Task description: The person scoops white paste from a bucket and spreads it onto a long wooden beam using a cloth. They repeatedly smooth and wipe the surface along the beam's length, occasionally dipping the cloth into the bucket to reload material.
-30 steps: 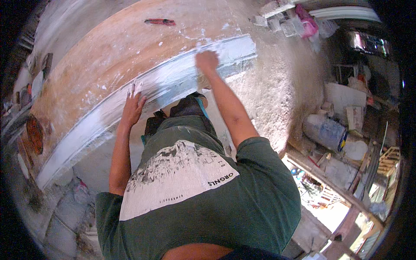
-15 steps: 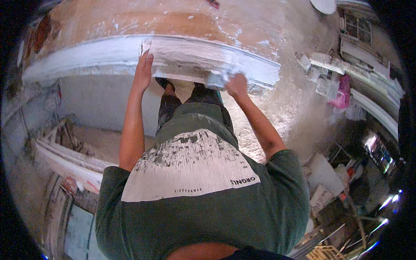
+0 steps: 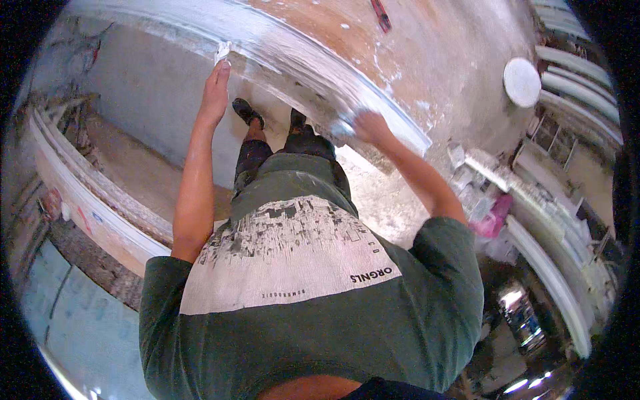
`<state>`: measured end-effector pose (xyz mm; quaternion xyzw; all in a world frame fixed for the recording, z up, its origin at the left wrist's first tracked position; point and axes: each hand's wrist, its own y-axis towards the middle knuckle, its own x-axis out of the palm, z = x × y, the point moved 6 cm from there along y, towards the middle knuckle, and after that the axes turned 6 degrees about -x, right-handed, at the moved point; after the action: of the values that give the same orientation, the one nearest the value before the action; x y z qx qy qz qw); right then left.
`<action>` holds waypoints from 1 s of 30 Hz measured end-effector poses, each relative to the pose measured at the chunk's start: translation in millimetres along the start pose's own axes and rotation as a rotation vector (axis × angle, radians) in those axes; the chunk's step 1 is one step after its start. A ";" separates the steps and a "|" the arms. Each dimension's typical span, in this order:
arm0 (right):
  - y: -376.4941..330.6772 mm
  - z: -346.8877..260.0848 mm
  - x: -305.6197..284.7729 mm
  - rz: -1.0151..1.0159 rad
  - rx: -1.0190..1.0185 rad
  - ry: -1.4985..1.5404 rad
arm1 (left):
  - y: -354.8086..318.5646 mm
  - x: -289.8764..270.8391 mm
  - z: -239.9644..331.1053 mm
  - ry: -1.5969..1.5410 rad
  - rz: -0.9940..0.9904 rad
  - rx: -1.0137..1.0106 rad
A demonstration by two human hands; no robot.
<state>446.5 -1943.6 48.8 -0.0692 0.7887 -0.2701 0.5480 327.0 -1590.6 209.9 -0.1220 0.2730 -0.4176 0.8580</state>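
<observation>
Dusty workshop; brown-stained worktop [image 3: 360,50] around 12 to 1 o'clock, speckled white, red cutter [image 3: 381,16] lying on it near the top rim. Long white strip [image 3: 293,50] runs along the worktop's near edge, 11 o'clock round to 2. Left hand [image 3: 215,97] between 10 and 11, fingers closed on a small white-smeared piece [image 3: 223,51] at the strip's near edge. Right hand [image 3: 372,127] at 1 o'clock, against the near side; too blurred, cannot tell whether it grips anything. To do this well, my judgement: light, even pressure lengthwise, wrist following the profile, easing off toward the 2 o'clock end so the corner keeps its line. Strip's look: chalky white with a bluish cast, lengthwise ridges; near face patchy, grey-brown between the hands.
</observation>
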 end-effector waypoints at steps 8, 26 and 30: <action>-27.0 20.9 -9.4 0.096 0.182 0.019 | 9.3 -17.0 -39.0 -0.230 0.093 -0.098; 315.1 -92.6 -247.8 0.675 -0.018 0.845 | 117.2 -55.8 55.7 0.666 -0.358 0.723; 291.2 -125.3 -244.6 0.551 -0.245 0.314 | 171.7 -155.2 25.0 0.264 -0.311 0.462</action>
<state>483.3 -1554.7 136.7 0.1238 0.8790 -0.0225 0.4599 374.9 -1362.8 212.2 0.0911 0.2579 -0.6072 0.7460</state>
